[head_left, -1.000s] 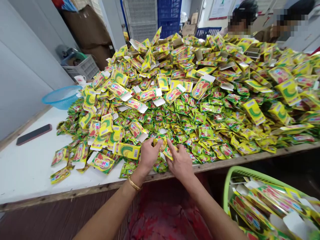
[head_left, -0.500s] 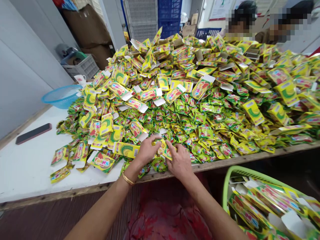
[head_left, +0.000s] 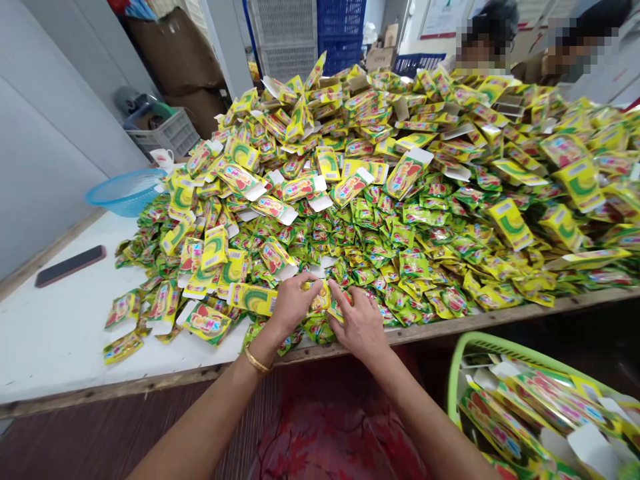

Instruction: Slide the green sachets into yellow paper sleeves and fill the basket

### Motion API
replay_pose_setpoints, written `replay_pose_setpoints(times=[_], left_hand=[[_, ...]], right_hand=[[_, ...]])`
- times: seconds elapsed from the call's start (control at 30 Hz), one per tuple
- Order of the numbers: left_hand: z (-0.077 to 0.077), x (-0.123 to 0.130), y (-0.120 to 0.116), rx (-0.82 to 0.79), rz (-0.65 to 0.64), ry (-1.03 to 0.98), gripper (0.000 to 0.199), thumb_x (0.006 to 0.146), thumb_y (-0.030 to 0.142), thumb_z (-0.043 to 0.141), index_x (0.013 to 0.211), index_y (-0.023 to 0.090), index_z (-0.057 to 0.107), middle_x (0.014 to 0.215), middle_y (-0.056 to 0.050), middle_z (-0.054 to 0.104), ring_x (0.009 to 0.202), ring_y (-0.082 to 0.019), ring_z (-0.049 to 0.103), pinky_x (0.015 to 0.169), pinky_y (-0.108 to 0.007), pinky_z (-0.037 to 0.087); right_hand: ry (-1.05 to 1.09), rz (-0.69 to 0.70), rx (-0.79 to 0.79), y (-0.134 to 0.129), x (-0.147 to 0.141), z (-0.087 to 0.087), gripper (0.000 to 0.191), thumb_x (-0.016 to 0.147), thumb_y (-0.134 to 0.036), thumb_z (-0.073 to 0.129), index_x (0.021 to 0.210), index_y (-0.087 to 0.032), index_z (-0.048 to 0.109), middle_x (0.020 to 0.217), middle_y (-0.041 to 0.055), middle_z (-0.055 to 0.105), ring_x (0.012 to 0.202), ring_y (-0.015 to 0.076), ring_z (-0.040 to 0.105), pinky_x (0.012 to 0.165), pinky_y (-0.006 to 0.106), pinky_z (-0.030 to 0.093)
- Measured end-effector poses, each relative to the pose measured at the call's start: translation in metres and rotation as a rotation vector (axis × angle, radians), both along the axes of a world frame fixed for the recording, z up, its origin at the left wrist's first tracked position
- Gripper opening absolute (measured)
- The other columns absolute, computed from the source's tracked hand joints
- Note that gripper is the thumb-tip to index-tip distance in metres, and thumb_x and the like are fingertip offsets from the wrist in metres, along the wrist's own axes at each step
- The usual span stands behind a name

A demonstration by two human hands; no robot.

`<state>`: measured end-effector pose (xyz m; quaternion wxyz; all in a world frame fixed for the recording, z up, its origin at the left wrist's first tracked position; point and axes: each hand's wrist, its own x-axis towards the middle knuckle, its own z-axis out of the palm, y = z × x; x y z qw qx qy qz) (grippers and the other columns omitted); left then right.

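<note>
Both of my hands are at the front edge of the heap, close together. My left hand (head_left: 294, 303) has thumb and fingers pinched on a small yellow packet (head_left: 321, 298). Just to the right, my right hand (head_left: 359, 321) curls its fingers down onto a small yellow-green packet (head_left: 336, 309), partly hidden beneath them. Loose shiny sachets (head_left: 320, 328) lie under and around both hands. A yellow carton (head_left: 253, 299) with a green melon picture rests beside my left hand. Behind the fingers shows a white carton flap (head_left: 326, 263).
Open-ended cartons (head_left: 350, 187) are piled high over sachets on the white table (head_left: 55, 333). A phone-like dark slab (head_left: 70, 267) and a blue basket (head_left: 125, 193) are at left. A green basket (head_left: 455, 380) of filled-looking cartons stands lower right. Two people (head_left: 487, 40) are beyond the pile.
My fingertips have shifted slightly over the yellow packets between them, and my right fingers sit a little lower. The heap and cartons look the same; the view has shifted slightly.
</note>
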<state>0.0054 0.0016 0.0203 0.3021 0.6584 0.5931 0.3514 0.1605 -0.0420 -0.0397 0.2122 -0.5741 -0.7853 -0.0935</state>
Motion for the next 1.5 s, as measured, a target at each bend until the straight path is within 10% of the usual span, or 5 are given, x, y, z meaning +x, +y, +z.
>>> replay_pose_setpoints(times=[0.43, 0.73, 0.97, 1.27, 1.5], left_hand=[[-0.009, 0.009, 0.009, 0.028, -0.166, -0.046, 0.022, 0.077, 0.036, 0.053, 0.074, 0.018, 0.065, 0.07, 0.002, 0.063, 0.067, -0.013, 0.052, 0.067, -0.023, 0.041], [0.005, 0.003, 0.023, -0.104, -0.396, 0.265, 0.025, 0.075, 0.028, 0.052, 0.054, 0.017, 0.062, 0.05, 0.002, 0.052, 0.051, -0.012, 0.043, 0.051, -0.023, 0.028], [0.021, -0.003, 0.026, -0.096, -0.607, 0.304, 0.019, 0.078, 0.023, 0.05, 0.076, 0.02, 0.069, 0.064, 0.001, 0.062, 0.058, -0.014, 0.05, 0.058, -0.022, 0.036], [0.015, 0.011, 0.019, 0.115, -0.378, 0.374, 0.014, 0.07, 0.013, 0.058, 0.078, 0.02, 0.068, 0.072, 0.0, 0.065, 0.066, -0.015, 0.055, 0.064, -0.024, 0.039], [0.007, 0.006, 0.013, -0.116, -0.269, 0.072, 0.016, 0.066, 0.019, 0.064, 0.082, 0.017, 0.063, 0.061, 0.002, 0.062, 0.057, -0.013, 0.055, 0.054, -0.021, 0.038]], right_hand=[[0.057, 0.027, 0.002, 0.004, 0.001, -0.006, 0.07, 0.089, -0.042, 0.044, 0.146, -0.014, 0.015, 0.102, 0.0105, 0.054, 0.089, 0.0234, 0.047, 0.076, 0.036, 0.037], [-0.001, 0.092, -0.003, 0.001, 0.002, -0.004, 0.067, 0.088, -0.043, 0.046, 0.144, -0.014, 0.023, 0.105, 0.0115, 0.054, 0.091, 0.0241, 0.047, 0.078, 0.036, 0.035], [0.019, 0.095, 0.028, 0.002, 0.003, -0.004, 0.068, 0.088, -0.046, 0.046, 0.144, -0.014, 0.024, 0.103, 0.0117, 0.054, 0.09, 0.0236, 0.047, 0.077, 0.035, 0.034], [0.041, 0.076, 0.071, 0.001, 0.004, -0.004, 0.064, 0.091, -0.041, 0.042, 0.145, -0.013, 0.022, 0.103, 0.0113, 0.056, 0.089, 0.0232, 0.047, 0.076, 0.034, 0.035], [0.052, 0.066, 0.043, 0.0, 0.004, -0.004, 0.064, 0.091, -0.042, 0.042, 0.144, -0.014, 0.022, 0.104, 0.0107, 0.055, 0.09, 0.0231, 0.047, 0.078, 0.035, 0.036]])
